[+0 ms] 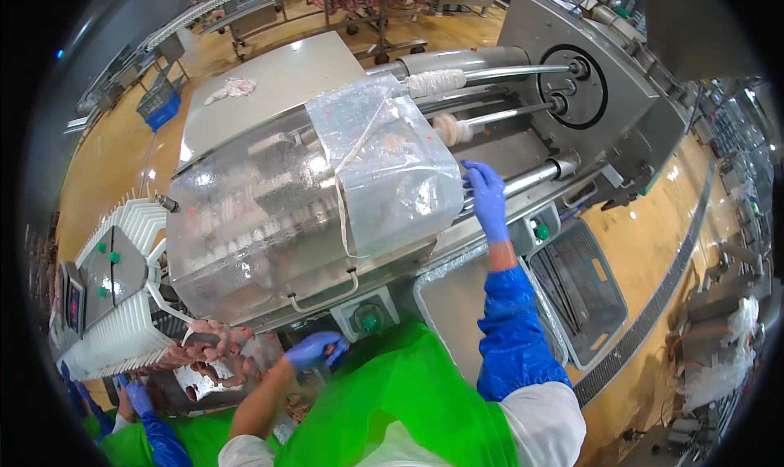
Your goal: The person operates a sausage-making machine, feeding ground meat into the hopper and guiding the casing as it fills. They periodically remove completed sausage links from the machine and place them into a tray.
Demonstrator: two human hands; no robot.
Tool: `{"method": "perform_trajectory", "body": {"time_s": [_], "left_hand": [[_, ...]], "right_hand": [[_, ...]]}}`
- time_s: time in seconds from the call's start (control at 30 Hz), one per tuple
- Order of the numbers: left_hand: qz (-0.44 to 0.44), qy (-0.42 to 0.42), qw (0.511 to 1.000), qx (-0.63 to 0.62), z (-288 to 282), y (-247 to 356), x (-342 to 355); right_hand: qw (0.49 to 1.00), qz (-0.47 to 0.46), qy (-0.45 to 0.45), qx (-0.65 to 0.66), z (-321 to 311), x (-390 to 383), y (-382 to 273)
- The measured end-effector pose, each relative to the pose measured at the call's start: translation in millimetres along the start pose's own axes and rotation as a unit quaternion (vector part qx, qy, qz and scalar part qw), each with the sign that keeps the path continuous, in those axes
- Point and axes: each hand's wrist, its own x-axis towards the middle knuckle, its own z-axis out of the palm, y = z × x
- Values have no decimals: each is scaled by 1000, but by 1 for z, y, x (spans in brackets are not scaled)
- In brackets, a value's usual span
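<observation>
Reaching with right hand (pixel 487 201) to right edge of clear plastic sheet (pixel 400 185), beside metal bar (pixel 531 179); fingers slightly bent, can't tell gripping from merely touching. Holding left hand (pixel 314 350) low near green button (pixel 369 321) on machine front, fingers partly curled, blurred, can't tell if clenched on anything. Seeing sheet draped over right end of transparent machine cover (pixel 245 238), near casing-covered rod (pixel 435 83). Also noting sausages (pixel 216 340) left of left hand, beside white hook rack (pixel 122 357).

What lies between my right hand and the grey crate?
In the head view, a round green control sits between your right hand and the grey crate.
</observation>
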Motion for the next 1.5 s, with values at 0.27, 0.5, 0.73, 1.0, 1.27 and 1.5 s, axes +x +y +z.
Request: {"method": "perform_trajectory", "body": {"time_s": [0.27,0.5,0.73,1.0,1.27,1.5], "left_hand": [[-338,293,752,484,-154,-99,-149],[-361,283,677,576,-207,-112,-137],[-1,-63,863,502,-64,21,-7],[12,52,784,618,40,67,87],[-40,35,760,648,38,48,108],[36,129,720,681,30,36,109]], "right_hand": [[992,12,-9,127,78,90,99],[983,33,78,164,73,100,101],[988,65,69,126,57,112,101],[998,-56,11,-10,44,88,72],[884,-241,93,-389,-82,18,87],[752,254,-1,-609,-226,-28,211]]}}
